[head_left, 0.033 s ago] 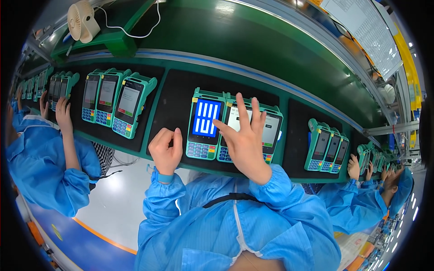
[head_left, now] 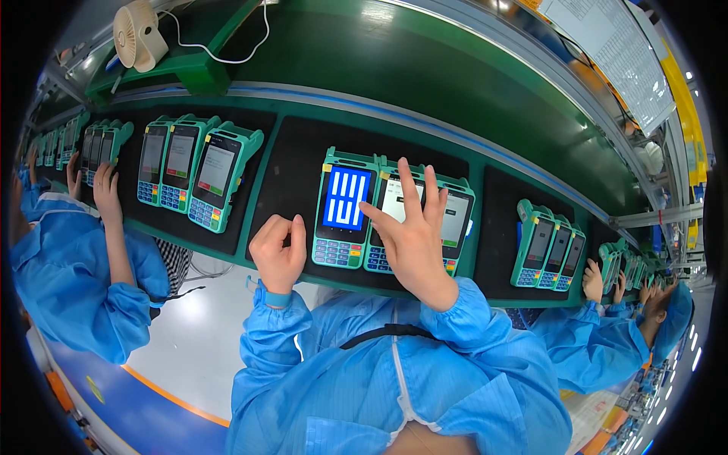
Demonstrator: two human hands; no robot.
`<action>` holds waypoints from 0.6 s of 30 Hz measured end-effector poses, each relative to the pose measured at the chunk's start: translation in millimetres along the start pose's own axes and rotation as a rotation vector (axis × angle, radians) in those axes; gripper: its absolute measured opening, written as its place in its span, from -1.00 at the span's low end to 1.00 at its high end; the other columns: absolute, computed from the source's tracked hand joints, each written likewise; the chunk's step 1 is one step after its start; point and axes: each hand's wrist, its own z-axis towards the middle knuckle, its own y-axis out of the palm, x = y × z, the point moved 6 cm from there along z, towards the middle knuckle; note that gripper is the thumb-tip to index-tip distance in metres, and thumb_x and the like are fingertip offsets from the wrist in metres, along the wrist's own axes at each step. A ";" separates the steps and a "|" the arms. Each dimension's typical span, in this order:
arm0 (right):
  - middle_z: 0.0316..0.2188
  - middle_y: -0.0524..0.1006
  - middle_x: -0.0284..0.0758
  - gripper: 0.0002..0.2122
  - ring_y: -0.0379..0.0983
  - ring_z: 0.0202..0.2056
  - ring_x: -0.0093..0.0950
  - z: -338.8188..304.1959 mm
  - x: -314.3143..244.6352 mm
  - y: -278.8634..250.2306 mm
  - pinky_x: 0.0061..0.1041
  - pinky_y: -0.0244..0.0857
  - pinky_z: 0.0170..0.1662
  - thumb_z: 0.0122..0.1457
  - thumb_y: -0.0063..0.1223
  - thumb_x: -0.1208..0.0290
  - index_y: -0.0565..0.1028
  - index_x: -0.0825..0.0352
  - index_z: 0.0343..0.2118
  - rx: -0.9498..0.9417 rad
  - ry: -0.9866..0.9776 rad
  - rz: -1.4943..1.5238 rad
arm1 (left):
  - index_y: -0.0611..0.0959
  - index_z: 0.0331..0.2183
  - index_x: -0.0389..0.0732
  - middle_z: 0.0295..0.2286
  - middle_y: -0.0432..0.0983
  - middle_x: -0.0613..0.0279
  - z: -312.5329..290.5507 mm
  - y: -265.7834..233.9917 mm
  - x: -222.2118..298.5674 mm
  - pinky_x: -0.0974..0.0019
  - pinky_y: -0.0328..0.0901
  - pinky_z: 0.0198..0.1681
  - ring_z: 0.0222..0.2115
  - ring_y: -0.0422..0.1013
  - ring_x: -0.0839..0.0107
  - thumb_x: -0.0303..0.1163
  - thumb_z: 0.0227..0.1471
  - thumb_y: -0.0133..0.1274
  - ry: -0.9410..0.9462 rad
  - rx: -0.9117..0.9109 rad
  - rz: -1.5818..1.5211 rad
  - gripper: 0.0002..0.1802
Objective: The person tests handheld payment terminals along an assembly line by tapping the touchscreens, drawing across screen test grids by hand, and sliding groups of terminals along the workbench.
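Observation:
Three teal card payment terminals lie side by side in front of me. The left terminal (head_left: 338, 252) shows a blue screen with white bars. On the middle terminal (head_left: 393, 189) and the right terminal (head_left: 456, 216) the screens are pale. My right hand (head_left: 415, 241) is over the middle terminal with its fingers spread, hiding much of it. Its thumb tip is at the right edge of the blue screen; whether it touches cannot be told. To the left of the terminals, my left hand (head_left: 277, 254) is curled into a loose fist, with nothing visible in it.
The terminals lie on a black mat (head_left: 292, 171) on a green bench. Further terminals (head_left: 178, 163) stand at the left, and another group (head_left: 550, 250) at the right. Co-workers in blue sit on both sides. A small fan (head_left: 139, 36) stands at the far left.
My right hand has shifted very slightly to the right, its thumb moving a little with it. My left hand and the terminals look unmoved.

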 end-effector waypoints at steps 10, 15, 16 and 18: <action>0.29 0.00 -0.11 -0.69 -0.20 0.30 0.01 -22.0 -30.9 16.3 0.27 -0.29 0.19 -0.06 0.18 0.54 0.58 0.17 -0.18 -0.009 -0.075 0.039 | 0.41 -0.63 -0.37 -0.71 0.19 0.18 -0.8 1.8 3.0 0.35 -0.01 -0.65 -0.71 0.11 0.43 -0.57 0.03 0.07 -0.044 -0.015 -0.013 -0.74; 0.29 -0.01 -0.10 -0.70 -0.18 0.29 0.02 -27.5 -20.8 -5.5 0.22 -0.31 0.22 0.04 0.14 0.50 0.54 0.17 -0.11 -0.014 -0.058 0.216 | 0.47 -0.62 -0.36 -0.69 0.30 0.18 -0.3 -1.6 3.8 0.36 0.05 -0.66 -0.72 0.20 0.39 -0.59 0.00 0.08 -0.013 0.031 0.027 -0.78; 0.28 0.01 -0.09 -0.67 -0.17 0.28 0.04 -29.1 -13.6 -15.3 0.17 -0.27 0.23 0.05 0.13 0.51 0.52 0.15 -0.08 0.012 -0.049 0.237 | 0.47 -0.62 -0.36 -0.68 0.31 0.18 -0.6 -4.6 3.3 0.37 0.06 -0.65 -0.71 0.21 0.39 -0.59 0.01 0.08 -0.012 0.082 0.022 -0.79; 0.23 0.11 -0.02 -0.64 -0.06 0.25 0.02 -38.6 8.2 -40.4 0.04 -0.14 0.23 0.04 0.09 0.55 0.51 0.21 -0.04 0.094 -0.025 0.273 | 0.52 -0.51 -0.33 -0.50 0.41 0.14 -4.2 -8.3 -1.1 0.32 0.21 -0.47 -0.50 0.32 0.27 -0.58 0.00 0.08 0.016 0.147 0.120 -0.92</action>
